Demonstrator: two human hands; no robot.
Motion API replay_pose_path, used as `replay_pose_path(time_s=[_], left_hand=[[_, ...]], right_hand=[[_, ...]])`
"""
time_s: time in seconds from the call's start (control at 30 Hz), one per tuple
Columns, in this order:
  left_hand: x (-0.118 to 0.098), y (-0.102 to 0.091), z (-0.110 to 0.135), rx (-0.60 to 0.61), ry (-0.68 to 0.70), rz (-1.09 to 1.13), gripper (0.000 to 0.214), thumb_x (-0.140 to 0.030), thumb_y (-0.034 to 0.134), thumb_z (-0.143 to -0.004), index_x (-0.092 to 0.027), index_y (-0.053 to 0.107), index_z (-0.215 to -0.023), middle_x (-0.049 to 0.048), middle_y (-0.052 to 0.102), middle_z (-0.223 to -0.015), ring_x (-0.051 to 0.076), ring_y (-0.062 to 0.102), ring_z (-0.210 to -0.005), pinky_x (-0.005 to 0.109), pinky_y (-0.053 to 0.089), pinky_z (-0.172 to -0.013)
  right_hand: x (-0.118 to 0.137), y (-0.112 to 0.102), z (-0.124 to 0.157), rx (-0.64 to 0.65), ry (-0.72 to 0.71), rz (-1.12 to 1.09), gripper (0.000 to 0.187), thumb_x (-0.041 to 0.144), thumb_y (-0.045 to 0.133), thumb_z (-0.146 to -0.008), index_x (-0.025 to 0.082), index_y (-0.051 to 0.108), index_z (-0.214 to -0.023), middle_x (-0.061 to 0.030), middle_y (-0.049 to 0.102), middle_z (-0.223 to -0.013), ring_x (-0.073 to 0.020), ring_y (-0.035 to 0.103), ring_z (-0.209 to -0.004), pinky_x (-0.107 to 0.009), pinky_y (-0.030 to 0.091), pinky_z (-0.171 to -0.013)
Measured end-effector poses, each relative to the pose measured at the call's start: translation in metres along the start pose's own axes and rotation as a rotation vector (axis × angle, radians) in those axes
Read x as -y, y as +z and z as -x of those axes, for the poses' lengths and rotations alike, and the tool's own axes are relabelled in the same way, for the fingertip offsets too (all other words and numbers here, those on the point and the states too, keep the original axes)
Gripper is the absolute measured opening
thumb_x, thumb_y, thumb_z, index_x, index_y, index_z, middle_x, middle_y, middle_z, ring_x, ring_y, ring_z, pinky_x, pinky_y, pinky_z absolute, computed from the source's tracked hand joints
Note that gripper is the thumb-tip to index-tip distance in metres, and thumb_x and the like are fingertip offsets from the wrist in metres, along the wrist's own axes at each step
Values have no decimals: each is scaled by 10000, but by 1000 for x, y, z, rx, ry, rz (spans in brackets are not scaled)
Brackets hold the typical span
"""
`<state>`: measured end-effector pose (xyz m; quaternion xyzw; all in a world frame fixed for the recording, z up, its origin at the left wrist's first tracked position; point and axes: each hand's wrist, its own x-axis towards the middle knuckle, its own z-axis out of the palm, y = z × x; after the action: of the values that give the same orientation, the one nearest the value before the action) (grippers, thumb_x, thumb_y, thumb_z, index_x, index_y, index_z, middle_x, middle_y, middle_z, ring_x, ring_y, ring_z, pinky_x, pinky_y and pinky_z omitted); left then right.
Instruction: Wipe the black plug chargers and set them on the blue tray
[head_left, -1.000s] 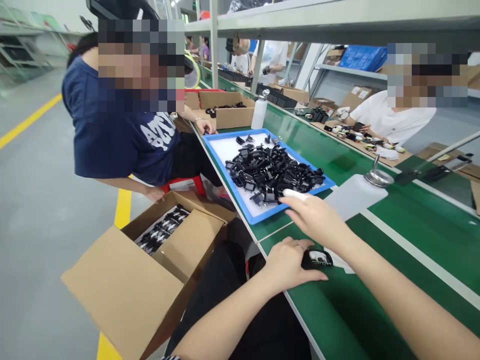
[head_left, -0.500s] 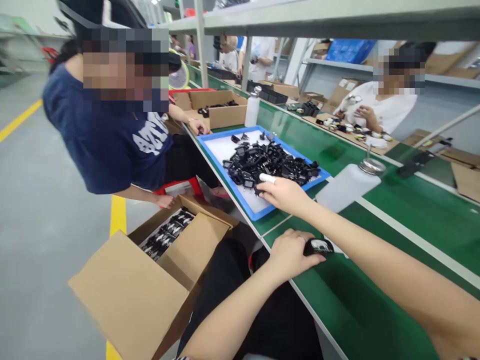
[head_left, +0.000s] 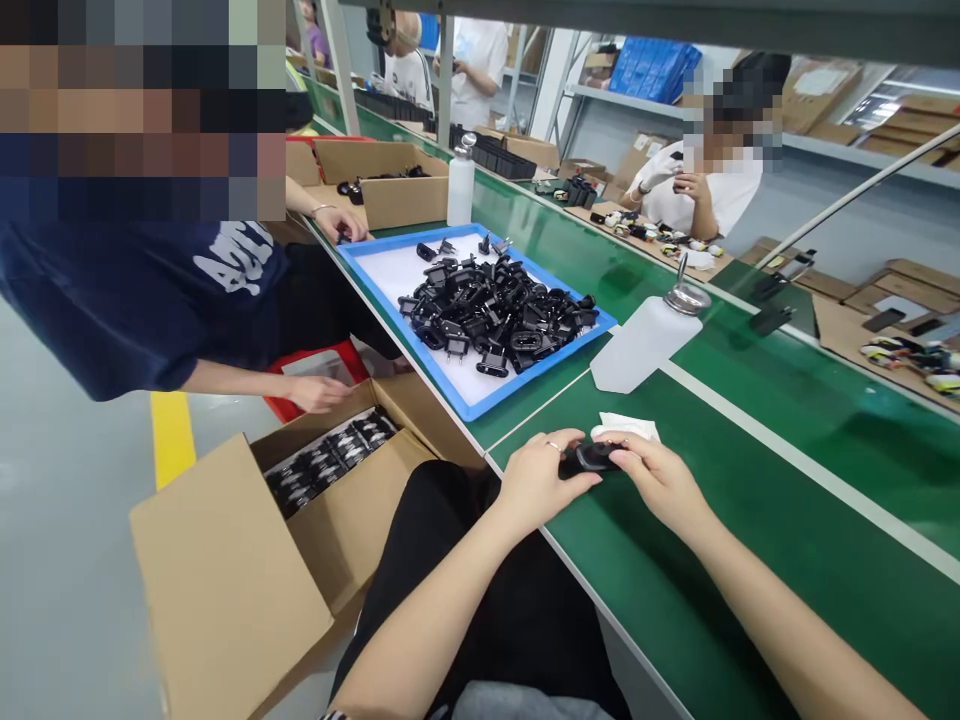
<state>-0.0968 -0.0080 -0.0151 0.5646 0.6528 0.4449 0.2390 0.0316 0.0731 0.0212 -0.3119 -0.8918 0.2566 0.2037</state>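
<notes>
Left hand [head_left: 534,478] and right hand [head_left: 666,482] flank 1 black part [head_left: 595,458].

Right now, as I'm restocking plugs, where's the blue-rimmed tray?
The blue-rimmed tray lies on the green bench near the head view's centre, left of the nearer white bottle.

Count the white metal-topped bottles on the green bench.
2. One bottle stands beyond the blue tray, beside a cardboard box; the nearer bottle is just right of the tray. Others could be hidden behind boxes.
</notes>
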Motion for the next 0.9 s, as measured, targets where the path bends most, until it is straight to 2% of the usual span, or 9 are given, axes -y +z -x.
replay_pose_path(time_s=[0.37, 0.53, 0.67, 0.77, 0.9], left_hand=[[0, 0, 1, -23, 54, -17, 317, -332, 554, -638, -250, 501, -940, -39, 574, -881, 129, 489, -759, 243, 405, -678], [-5, -4, 3, -25, 48, 63, 404, -342, 558, -627, -245, 470, -1009, -32, 563, -931, 121, 507, -760, 234, 407, -719], [-4, -7, 3, 15, 58, 89, 351, -359, 523, -665, -251, 487, -997, -35, 558, -934, 107, 519, -795, 204, 401, -748], [-7, -11, 1, 16, 106, -23, 313, -380, 488, -696, -226, 516, -967, -7, 556, -933, 116, 504, -868, 194, 400, -745], [-24, -12, -8, 127, 76, -376, 227, -356, 513, -676, -175, 586, -791, 63, 583, -778, 185, 530, -731, 258, 417, -552]], right_hand=[[-1, 2, 9, -77, 14, 80, 258, 353, 350, -748, 216, 553, -825, -21, 602, -878, -170, 533, -849, -311, 425, -756], [-5, -7, 6, 63, 47, 108, 402, 469, 440, -658, 215, 538, -955, -44, 575, -980, -212, 546, -846, -332, 452, -723], [-20, -19, -2, 203, 78, 163, 364, 501, 486, -608, 282, 584, -881, -29, 603, -922, -247, 558, -820, -326, 480, -641], [-34, -23, -9, 289, 19, 195, 288, 466, 522, -595, 349, 599, -846, -22, 619, -869, -249, 572, -766, -322, 479, -591], [-52, -17, -16, 204, -148, 248, 226, 470, 516, -573, 408, 611, -768, -46, 636, -738, -281, 574, -678, -411, 444, -650]])
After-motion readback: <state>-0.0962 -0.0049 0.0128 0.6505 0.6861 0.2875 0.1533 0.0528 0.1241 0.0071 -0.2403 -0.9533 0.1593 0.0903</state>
